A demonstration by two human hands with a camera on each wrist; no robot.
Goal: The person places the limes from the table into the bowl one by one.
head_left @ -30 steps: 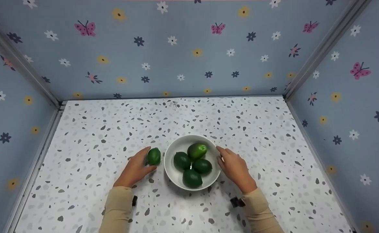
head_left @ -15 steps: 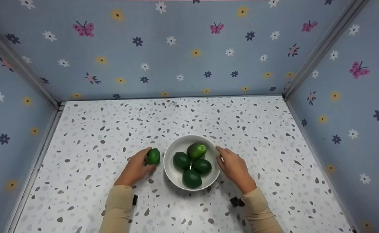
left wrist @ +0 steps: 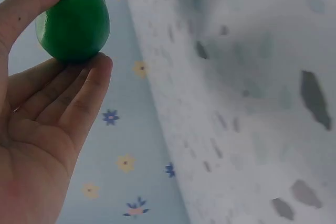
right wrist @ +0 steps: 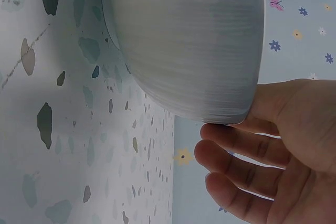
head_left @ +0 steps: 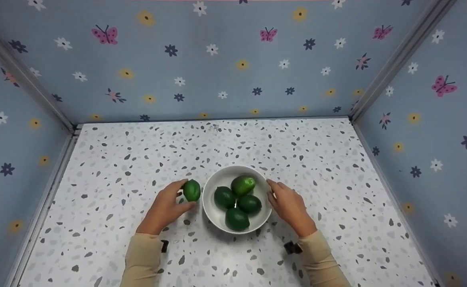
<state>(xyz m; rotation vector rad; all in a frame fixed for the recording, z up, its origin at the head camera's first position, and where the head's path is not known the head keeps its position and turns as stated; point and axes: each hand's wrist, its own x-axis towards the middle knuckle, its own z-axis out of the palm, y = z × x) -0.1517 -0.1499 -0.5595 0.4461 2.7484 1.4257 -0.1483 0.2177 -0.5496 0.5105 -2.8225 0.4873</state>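
In the head view my left hand (head_left: pixel 163 209) pinches a smooth green lime (head_left: pixel 192 190) between thumb and fingertips, just left of the white bowl (head_left: pixel 227 174). The left wrist view shows the same lime (left wrist: pixel 73 22) apart from the table, the thumb at its top and the fingertips below. Inside the bowl lie several dark green limes (head_left: pixel 237 219). My right hand (head_left: pixel 291 207) touches the bowl's right side near the rim. From the right wrist, its relaxed fingers (right wrist: pixel 236 171) lie beside the bowl's outer wall (right wrist: pixel 184 40), with one digit partly hidden behind it.
A white speckled table (head_left: pixel 137 151) carries everything. Blue patterned panels (head_left: pixel 233 79) stand at the back and on both sides, joined by grey metal frames (head_left: pixel 400 59).
The left hand has closed its thumb and fingers on the lime, which now sits slightly higher and closer to the bowl. Bowl and right hand have stayed in place.
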